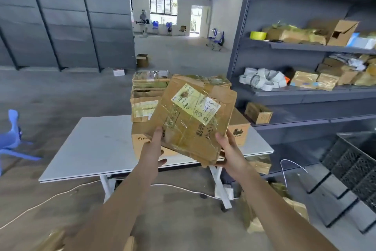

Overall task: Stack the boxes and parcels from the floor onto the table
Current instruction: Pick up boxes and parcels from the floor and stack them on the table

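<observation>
Warehouse, grey shelving (pixel 284 96) right. White counter (pixel 91 145): stacked boxes (pixel 146 92). Taped parcel (pixel 193 120), tilted, above counter; left hand (pixel 154 147), right hand (pixel 230 153) at near edge, fingers (pixel 157 135) holding parcel.

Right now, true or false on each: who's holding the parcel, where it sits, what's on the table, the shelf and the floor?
1. The left hand and right hand both hold the parcel. True.
2. The parcel lies flat on the table. False: it is held tilted in the air, over the table's near edge.
3. Boxes are already stacked on the table. True.
4. The shelf on the right is bare. False: it carries parcels and tape rolls.
5. A white cable runs across the floor. True.
</observation>
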